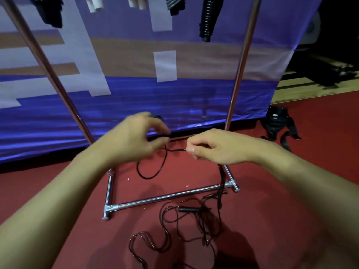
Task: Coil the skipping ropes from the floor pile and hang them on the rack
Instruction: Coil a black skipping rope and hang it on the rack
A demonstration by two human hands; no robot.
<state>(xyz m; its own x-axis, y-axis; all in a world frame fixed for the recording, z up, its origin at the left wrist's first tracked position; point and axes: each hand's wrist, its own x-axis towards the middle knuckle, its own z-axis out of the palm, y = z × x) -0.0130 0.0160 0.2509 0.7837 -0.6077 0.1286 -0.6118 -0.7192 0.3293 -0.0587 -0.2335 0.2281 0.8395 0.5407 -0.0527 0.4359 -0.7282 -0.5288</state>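
Observation:
A thin black skipping rope (151, 172) runs between my two hands above the red floor. My left hand (136, 138) holds the rope with curled fingers, and a loop hangs down from it. My right hand (211, 147) pinches the rope between thumb and fingers; the rest trails down from it to a tangled pile of ropes (186, 224) with a black handle (189, 209) on the floor. The chrome rack (169, 197) stands in front of me, its base bars on the floor and its two uprights rising at either side.
A blue, white and tan banner (174, 65) hangs behind the rack. Dark items (208, 18) hang from the rack's top. A black strap bundle (277, 125) lies on the floor at the right. Wooden flooring (310, 90) begins beyond the red carpet.

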